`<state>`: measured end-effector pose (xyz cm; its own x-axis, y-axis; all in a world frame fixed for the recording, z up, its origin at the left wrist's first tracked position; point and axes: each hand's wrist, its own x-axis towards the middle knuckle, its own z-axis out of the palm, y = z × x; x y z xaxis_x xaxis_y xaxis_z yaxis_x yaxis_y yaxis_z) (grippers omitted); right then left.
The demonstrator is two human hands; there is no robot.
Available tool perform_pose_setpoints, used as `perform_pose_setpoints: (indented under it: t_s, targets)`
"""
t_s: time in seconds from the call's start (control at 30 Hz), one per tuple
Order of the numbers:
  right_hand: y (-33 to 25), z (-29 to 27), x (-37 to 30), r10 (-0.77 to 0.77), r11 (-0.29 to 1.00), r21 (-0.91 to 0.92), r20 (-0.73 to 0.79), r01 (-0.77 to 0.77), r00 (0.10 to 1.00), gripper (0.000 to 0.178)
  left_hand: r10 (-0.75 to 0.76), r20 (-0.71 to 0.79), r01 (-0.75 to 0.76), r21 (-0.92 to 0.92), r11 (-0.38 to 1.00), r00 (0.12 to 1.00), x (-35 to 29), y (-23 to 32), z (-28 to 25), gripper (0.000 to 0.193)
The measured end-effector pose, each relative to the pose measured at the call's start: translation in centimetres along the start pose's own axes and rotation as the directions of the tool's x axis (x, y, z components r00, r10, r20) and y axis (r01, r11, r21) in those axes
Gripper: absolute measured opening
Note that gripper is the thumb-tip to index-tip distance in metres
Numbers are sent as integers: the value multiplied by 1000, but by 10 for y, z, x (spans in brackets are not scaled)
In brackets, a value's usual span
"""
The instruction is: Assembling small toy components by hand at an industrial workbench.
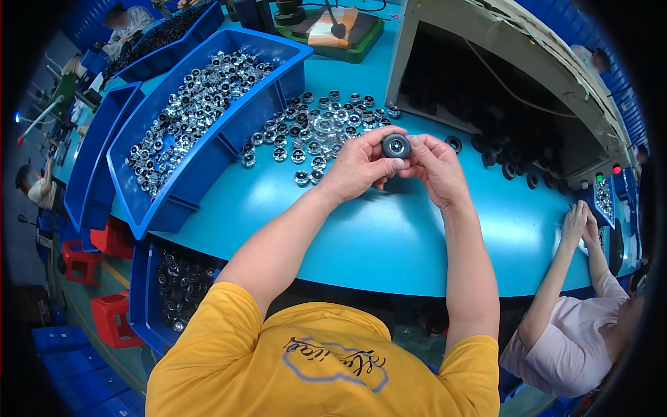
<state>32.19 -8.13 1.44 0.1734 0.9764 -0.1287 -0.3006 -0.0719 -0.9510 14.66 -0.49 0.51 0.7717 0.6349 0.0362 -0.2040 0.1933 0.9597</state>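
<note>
A small black toy wheel (pixel 396 146) with a shiny hub is held up between my two hands over the blue-green table. My left hand (pixel 361 165) pinches it from the left, thumb below and index finger along the top. From the right, the fingertips of my right hand (pixel 436 167) close on its edge. Just beyond my left hand, many loose chrome wheel hubs (pixel 323 125) lie spread on the tabletop. Several black tyres (pixel 509 170) sit to the right of my right hand, by the mouth of a pale box-shaped housing (pixel 410 66).
A blue bin (pixel 208 149) heaped with chrome hubs stands at the left, another blue bin (pixel 104 153) beside it. Below the table edge is a bin of dark wheels (pixel 182 285). Red stools (pixel 114 320) stand on the floor. A co-worker (pixel 570 333) works at the right.
</note>
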Motion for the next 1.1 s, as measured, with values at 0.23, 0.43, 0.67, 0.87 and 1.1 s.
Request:
perform_pose_setpoints:
  t_s: [0.23, 0.43, 0.67, 0.87, 1.1]
  targets:
    - [-1, -4, 0, -8, 999, -41, 13, 9, 1000, 24, -2, -1, 2, 9, 1000, 1000, 0, -5, 0, 52]
    - [-9, -6, -5, -60, 974, -221, -69, 43, 996, 21, 24, -14, -23, 47, 999, 1000, -1, -4, 4, 53]
    - [-39, -73, -17, -513, 405, -909, -311, -94, 800, 23, 558, 14, -224, 924, 311, 830, -49, 50, -11, 51]
    - [-24, -78, -17, -423, 225, -966, -216, -128, 880, 43, 402, -204, 210, 977, 30, 892, -166, 60, -104, 52]
    - [3, -99, 0, -493, 212, -971, -202, -108, 846, 47, 375, -357, 410, 909, -71, 856, -191, 33, -121, 70]
